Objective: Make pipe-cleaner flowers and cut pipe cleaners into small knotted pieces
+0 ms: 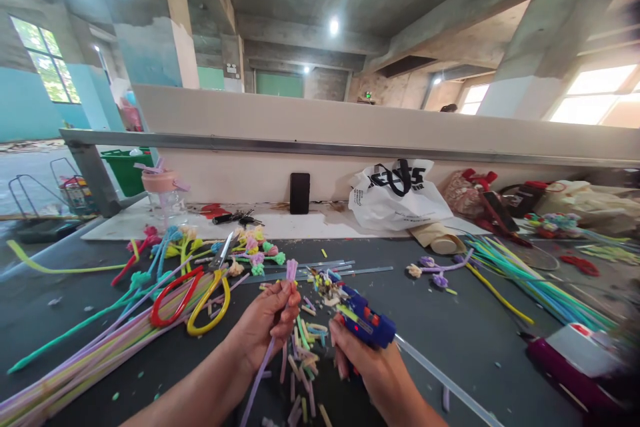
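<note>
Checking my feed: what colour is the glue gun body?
Blue, with red marks, in the right hand: glue gun, head view.

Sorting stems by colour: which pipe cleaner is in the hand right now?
The lilac fuzzy pipe cleaner, pinched upright in the left hand; the others lie flat on the table.

Glue gun (367,323) blue with red button; held stem (270,353) lilac; scissors (193,297) with one red, one yellow handle; table (450,320) dark grey; bag (397,203) white with black lettering; phone (300,193) black; bin (127,170) green
</note>
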Motion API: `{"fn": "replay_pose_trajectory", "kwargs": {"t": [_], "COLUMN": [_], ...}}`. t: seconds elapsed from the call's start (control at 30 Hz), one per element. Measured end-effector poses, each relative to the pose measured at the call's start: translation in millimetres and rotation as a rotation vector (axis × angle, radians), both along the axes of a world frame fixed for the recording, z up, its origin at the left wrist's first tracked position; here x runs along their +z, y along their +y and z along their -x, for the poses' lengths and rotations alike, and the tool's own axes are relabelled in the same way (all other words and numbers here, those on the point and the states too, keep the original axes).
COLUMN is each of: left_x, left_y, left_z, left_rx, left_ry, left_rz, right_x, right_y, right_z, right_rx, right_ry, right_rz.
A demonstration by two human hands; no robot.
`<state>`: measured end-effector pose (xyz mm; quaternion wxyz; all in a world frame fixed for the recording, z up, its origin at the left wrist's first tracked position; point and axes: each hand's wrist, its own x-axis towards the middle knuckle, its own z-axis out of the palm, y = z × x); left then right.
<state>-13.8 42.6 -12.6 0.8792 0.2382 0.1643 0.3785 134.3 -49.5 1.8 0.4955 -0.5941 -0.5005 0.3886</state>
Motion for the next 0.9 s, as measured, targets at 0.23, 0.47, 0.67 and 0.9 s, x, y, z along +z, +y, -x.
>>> {"fn": "replay_pose_trajectory", "kwargs": {"t": [0.23, 0.47, 0.67, 0.9], "left_x": [-3.6, -3.4, -7.5, -10.0], "left_y": [-1, 1, 1, 3], "left_z": [4, 5, 4, 3], "left_rx": [-0.134, -0.167, -0.173, -0.155], "left_ry": [-0.116, -0.138, -0.110, -0.073], "left_rz": [0.070, 0.045, -0.010, -0.026], "right_x": [-1.8, 8.3, 14.7, 15.3], "right_y": [-1, -1, -1, 1], "right_z": [-1, 5, 8, 11], "right_rx": [0.037, 0.014, 0.026, -0.029], "right_ry": [-0.098, -0.124, -0.146, -0.176], "right_rz": [0.083, 0.131, 0.144, 0.213]}}
